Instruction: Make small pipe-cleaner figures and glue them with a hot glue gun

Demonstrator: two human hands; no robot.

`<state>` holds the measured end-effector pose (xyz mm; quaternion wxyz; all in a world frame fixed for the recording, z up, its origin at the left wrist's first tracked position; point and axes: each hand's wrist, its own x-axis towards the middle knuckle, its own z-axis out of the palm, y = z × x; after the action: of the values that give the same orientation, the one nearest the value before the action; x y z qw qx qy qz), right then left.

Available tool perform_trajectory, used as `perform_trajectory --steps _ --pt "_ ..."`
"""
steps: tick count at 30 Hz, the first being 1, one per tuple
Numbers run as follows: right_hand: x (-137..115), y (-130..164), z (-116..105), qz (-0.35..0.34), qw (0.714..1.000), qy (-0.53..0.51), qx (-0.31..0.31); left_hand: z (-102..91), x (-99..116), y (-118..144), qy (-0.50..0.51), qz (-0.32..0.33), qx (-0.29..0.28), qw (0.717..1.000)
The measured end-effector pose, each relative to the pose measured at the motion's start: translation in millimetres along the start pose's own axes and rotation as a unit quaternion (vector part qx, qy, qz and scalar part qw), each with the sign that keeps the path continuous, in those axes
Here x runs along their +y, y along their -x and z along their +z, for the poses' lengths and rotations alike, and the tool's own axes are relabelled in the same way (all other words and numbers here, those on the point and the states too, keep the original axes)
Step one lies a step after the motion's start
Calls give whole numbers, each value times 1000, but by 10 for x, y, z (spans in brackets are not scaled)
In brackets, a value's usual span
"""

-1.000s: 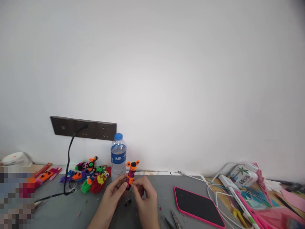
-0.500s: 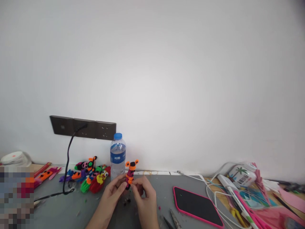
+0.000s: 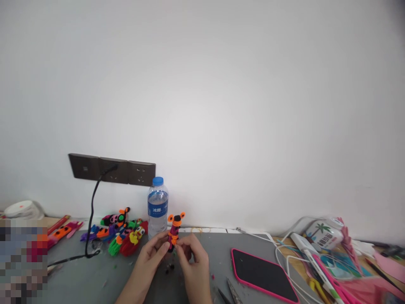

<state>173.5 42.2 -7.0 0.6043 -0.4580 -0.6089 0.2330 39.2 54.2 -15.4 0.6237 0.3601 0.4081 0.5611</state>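
Note:
A small pipe-cleaner figure [image 3: 174, 230], dark pink and black with orange loops on top, stands upright between both my hands just above the grey mat [image 3: 95, 278]. My left hand [image 3: 155, 251] pinches its lower part from the left. My right hand [image 3: 191, 255] pinches the same spot from the right. Small dark beads [image 3: 170, 267] lie on the mat under my hands.
A water bottle [image 3: 157, 207] stands right behind the figure. Several finished colourful figures [image 3: 122, 234] lie to its left, near a black cable [image 3: 91, 219] from the wall sockets [image 3: 112, 169]. A pink-cased phone [image 3: 264, 274], scissors [image 3: 229, 291], white cables and clutter [image 3: 329, 253] fill the right.
Almost nothing: both hands stay pinched on the figure at the same spot, with only a slight shift of the view.

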Motion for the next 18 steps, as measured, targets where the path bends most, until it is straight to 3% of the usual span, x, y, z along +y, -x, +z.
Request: perform_trajectory --steps 18 --pt "4 -7 -3 4 1000 -2 9 7 16 -1 15 -8 -9 1000"
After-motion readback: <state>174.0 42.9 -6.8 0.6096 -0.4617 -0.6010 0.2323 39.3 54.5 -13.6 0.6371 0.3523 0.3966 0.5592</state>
